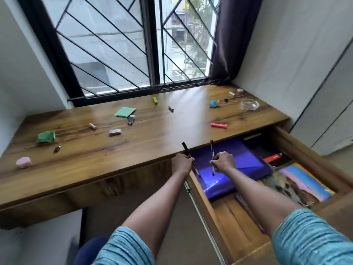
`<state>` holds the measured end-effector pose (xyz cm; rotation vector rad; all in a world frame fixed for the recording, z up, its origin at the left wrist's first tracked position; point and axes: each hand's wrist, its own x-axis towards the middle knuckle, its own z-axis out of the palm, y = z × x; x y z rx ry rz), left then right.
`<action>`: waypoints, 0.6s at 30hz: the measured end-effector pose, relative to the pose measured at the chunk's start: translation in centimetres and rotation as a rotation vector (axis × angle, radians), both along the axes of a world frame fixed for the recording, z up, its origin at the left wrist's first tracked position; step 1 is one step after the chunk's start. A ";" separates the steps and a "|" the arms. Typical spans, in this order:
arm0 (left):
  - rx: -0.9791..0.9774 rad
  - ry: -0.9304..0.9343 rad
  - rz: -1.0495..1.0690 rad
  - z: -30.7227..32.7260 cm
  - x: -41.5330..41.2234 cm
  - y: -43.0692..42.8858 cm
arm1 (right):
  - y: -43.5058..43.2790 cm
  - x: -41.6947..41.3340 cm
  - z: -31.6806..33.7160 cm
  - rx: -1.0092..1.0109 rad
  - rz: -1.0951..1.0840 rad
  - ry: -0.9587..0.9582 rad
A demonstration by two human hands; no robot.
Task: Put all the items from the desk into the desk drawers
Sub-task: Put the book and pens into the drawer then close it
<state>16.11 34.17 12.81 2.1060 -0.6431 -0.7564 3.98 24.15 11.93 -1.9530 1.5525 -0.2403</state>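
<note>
Fingers: curled on both sides. My left hand [181,163] pinches one thin dark pen, my right hand [225,161] pinches another, each held mid-shaft between thumb and fingertips.
Left pen [185,147]: tilted, over the drawer's near-left corner, its lower tip just above the side wall.
Right pen [211,150]: nearly upright, hanging over the purple folder [246,161] inside the open drawer [309,155].
Handling: light, stiff and smooth sticks, I judge. A mid-shaft pinch is enough. They may roll once laid flat, so I would set them low rather than drop them.
Drawer contents: one purple folder, one black book [275,157], one bright picture cover [305,186], bare wood nearer me.
Count in hand: two pens, one per hand.
Count on the desk [152,142]: fifteen by my tally.
Paper: one flat green sheet [125,112], one crumpled green piece [46,137], one teal folded shape [214,103].
Markers: one yellow-green [155,100], one pink [218,125].
Small tubes: two beige [93,126] [231,93].
Pink round pieces: two [23,162] [239,90].
Others: one glass dish [249,104], fragile, to be lifted by the rim; one pink boxed eraser [115,132]; one dark-and-silver stub [131,119]; three tiny dark bits, too small to name.
</note>
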 end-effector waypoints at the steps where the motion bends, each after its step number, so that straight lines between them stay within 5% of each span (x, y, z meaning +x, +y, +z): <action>1: 0.017 -0.002 -0.022 -0.3 -1.3 -0.5 | -0.3 -1.3 -0.4 0.005 0.000 0.013; 18: 0.491 -0.128 0.141 -8.0 -18.9 -1.3 | 0.0 -13.0 -7.5 0.295 0.517 0.328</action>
